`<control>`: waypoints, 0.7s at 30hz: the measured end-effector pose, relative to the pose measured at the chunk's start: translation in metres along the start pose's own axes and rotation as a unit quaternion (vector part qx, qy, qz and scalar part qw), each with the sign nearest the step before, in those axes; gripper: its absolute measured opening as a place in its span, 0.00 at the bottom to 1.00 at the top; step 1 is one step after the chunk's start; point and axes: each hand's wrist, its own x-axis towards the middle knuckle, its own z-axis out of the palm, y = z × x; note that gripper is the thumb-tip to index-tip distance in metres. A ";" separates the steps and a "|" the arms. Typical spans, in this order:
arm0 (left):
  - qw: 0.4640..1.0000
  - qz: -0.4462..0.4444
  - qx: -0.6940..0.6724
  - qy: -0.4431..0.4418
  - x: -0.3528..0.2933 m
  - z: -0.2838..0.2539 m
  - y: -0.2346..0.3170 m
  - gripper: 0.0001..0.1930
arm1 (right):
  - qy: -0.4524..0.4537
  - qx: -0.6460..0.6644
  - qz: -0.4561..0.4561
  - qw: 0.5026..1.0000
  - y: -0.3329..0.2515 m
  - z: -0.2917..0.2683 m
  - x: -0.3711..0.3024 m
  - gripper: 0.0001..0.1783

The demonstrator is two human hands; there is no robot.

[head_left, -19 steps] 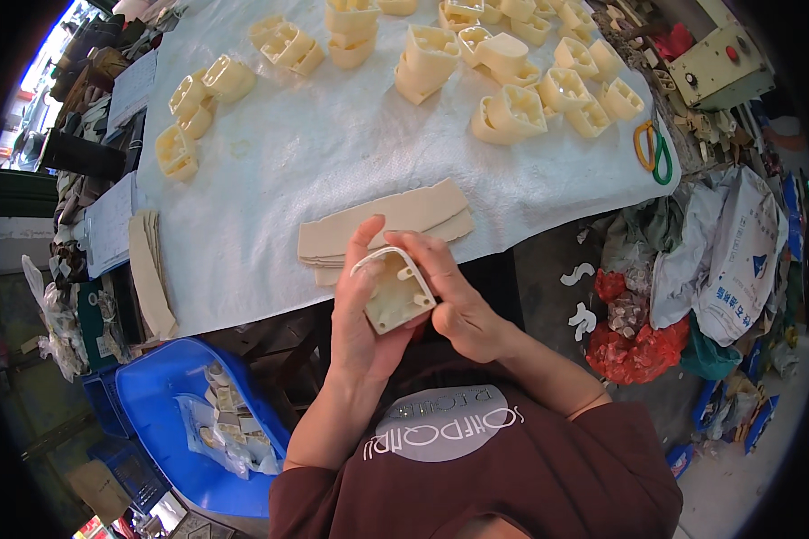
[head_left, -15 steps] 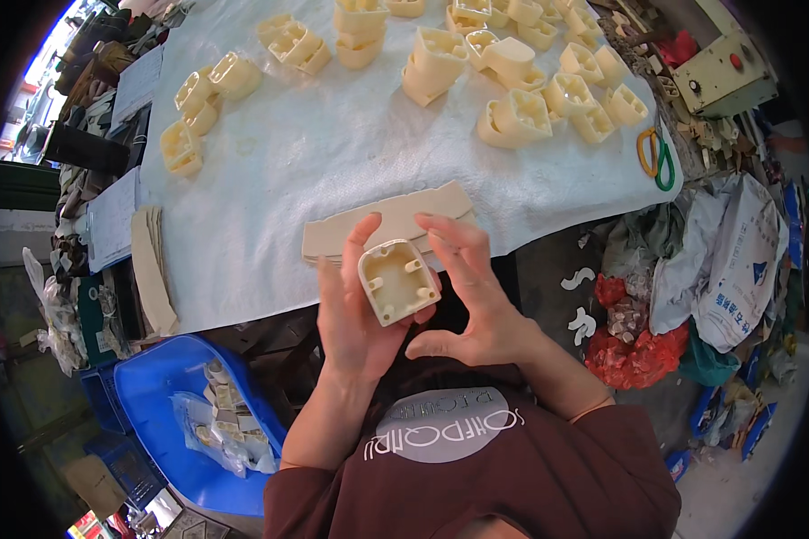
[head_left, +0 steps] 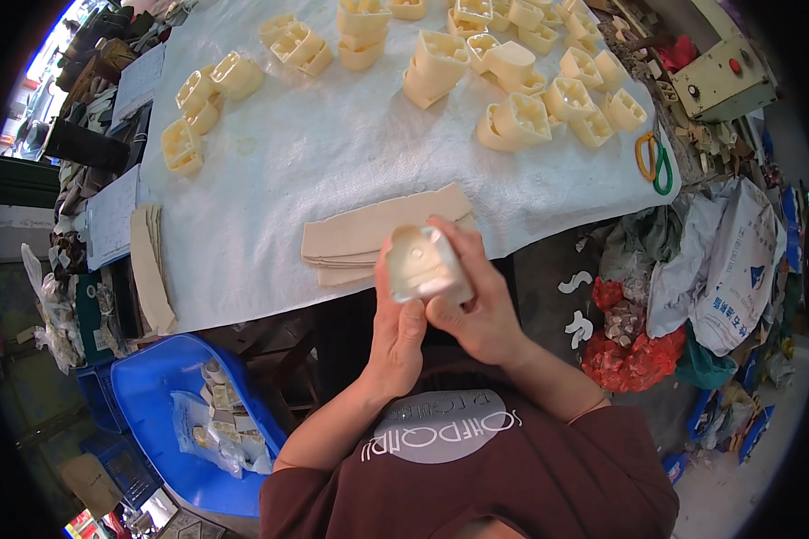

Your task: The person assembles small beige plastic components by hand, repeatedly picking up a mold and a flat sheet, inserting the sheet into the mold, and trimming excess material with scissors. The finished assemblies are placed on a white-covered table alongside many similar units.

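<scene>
Between my two hands is a cream plastic housing, hollow, with its open side facing up and a little blurred by motion. My left hand grips its left side, thumb against the near edge. Wrapped round the right side is my right hand, its thumb also at the near edge. Just beyond the hands, on the white-covered table, lies a stack of beige strips near the front edge.
Many similar cream housings stand in groups across the table's far half. More beige strips lie at the left edge. Scissors with green and yellow handles rest at the right. A blue bin sits lower left; bags lie right.
My right hand has closed onto the housing, which before lay in the left hand alone. The housing has been tilted and moved slightly right. My left hand has shifted right with it.
</scene>
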 end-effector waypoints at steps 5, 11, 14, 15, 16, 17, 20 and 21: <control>0.981 -0.049 -0.188 0.014 0.012 0.013 0.029 0.30 | 0.006 0.066 0.016 0.998 0.009 0.009 -0.008 0.35; 0.956 -0.075 -0.285 0.003 0.014 0.011 0.026 0.25 | -0.037 0.096 -0.039 0.994 0.010 0.003 0.001 0.28; 0.920 -0.108 -0.377 0.016 0.013 0.010 0.031 0.24 | -0.059 0.178 0.008 0.982 0.007 0.001 0.001 0.26; 0.936 -0.093 -0.337 0.036 0.013 0.010 0.030 0.23 | -0.050 0.142 -0.007 0.989 0.008 0.004 0.000 0.26; 0.950 -0.078 -0.298 0.056 0.012 0.012 0.026 0.23 | -0.042 0.104 -0.021 0.993 0.008 0.006 -0.001 0.26; 0.961 -0.062 -0.258 0.075 0.012 0.013 0.024 0.23 | -0.033 0.048 -0.067 0.996 0.009 0.008 -0.001 0.25; 0.968 -0.030 -0.237 0.070 0.010 0.015 0.024 0.22 | -0.010 -0.064 -0.176 0.982 0.019 0.010 -0.004 0.24; 0.971 -0.041 -0.229 0.048 0.010 0.013 0.024 0.25 | -0.008 -0.065 -0.196 0.978 0.022 0.010 -0.003 0.24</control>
